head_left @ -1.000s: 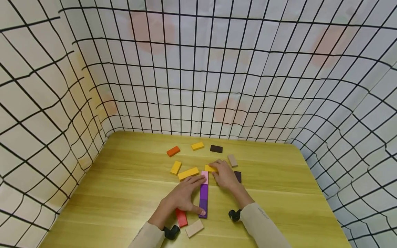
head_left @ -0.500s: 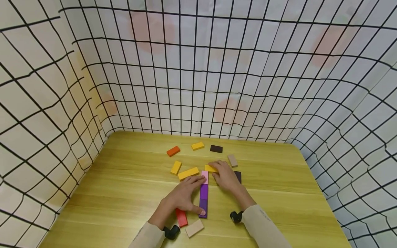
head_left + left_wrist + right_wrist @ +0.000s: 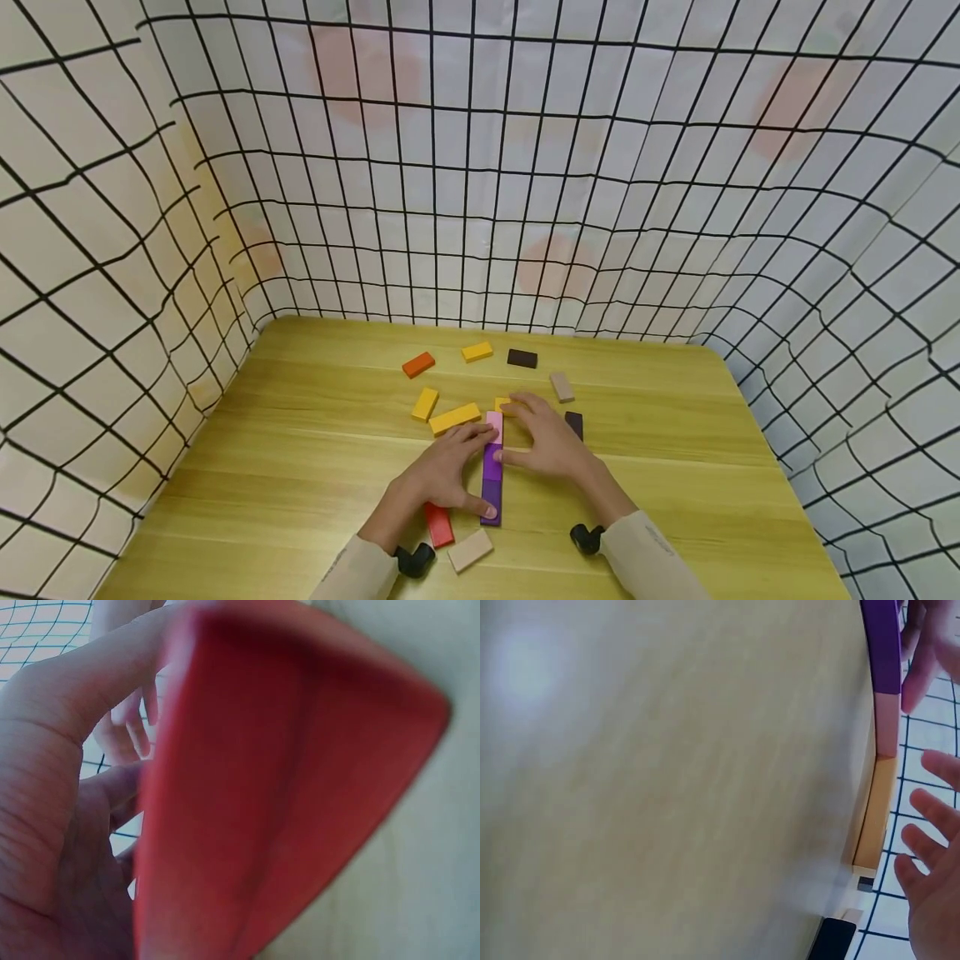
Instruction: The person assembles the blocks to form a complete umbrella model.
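Observation:
My left hand (image 3: 441, 468) spans a straight row of blocks, with its fingertips on the pink block (image 3: 495, 418) and its thumb on the dark purple block (image 3: 491, 492) at the near end. A brighter purple block (image 3: 492, 463) lies between these two. Against the far end of the row, set crosswise, is a yellow block (image 3: 501, 404). My right hand (image 3: 553, 440) hovers there with spread fingers partly covering it, and its thumb is by the purple block. The right wrist view shows those fingers apart from the yellow block (image 3: 875, 814).
Near my left wrist lie a red block (image 3: 439, 527), large in the left wrist view, and a beige block (image 3: 471, 551). A long yellow block (image 3: 455, 419) is left of the row. Black blocks (image 3: 522, 358) and other coloured blocks lie farther back. Black netting (image 3: 480, 208) surrounds the table.
My right hand has let go of the yellow block and spread out, its thumb moving nearer to me beside the purple block. The left hand and the row stay put.

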`<state>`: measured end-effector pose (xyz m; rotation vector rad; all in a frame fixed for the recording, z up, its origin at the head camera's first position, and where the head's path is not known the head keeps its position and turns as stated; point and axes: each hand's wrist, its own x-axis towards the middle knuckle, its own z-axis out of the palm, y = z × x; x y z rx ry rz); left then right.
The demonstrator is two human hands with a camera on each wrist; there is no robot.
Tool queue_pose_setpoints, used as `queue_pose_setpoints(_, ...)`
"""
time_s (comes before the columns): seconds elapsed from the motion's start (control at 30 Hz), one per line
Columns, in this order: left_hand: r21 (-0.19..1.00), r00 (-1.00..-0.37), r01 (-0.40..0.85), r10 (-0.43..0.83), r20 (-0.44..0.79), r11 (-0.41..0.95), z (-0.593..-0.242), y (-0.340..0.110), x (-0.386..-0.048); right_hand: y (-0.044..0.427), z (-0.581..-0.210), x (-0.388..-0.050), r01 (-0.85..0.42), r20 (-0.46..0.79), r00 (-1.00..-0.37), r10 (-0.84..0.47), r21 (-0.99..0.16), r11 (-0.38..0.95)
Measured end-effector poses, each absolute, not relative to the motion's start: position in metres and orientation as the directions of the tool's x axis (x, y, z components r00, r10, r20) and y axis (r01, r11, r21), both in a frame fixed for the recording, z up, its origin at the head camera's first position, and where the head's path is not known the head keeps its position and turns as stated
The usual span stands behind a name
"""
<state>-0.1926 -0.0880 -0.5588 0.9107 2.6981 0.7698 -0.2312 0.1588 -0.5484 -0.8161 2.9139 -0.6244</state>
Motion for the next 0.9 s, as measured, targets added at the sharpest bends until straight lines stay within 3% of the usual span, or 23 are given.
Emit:
queue_pose_setpoints(0.4, 0.556, -0.797, 0.500, 0.604, -0.004, 0.664, -0.558, -0.089, -0.191, 0.159, -0.545, -0.215, -0.561, -0.020, -0.793, -0.608, -0.363, 0.744)
queue_pose_setpoints(0.9, 0.560, -0.798, 0.498, 0.603, -0.004, 0.662, -0.557, -0.088, -0.189, 0.157, -0.545, -0.215, -0.565, -0.034, -0.791, -0.611, -0.346, 0.749)
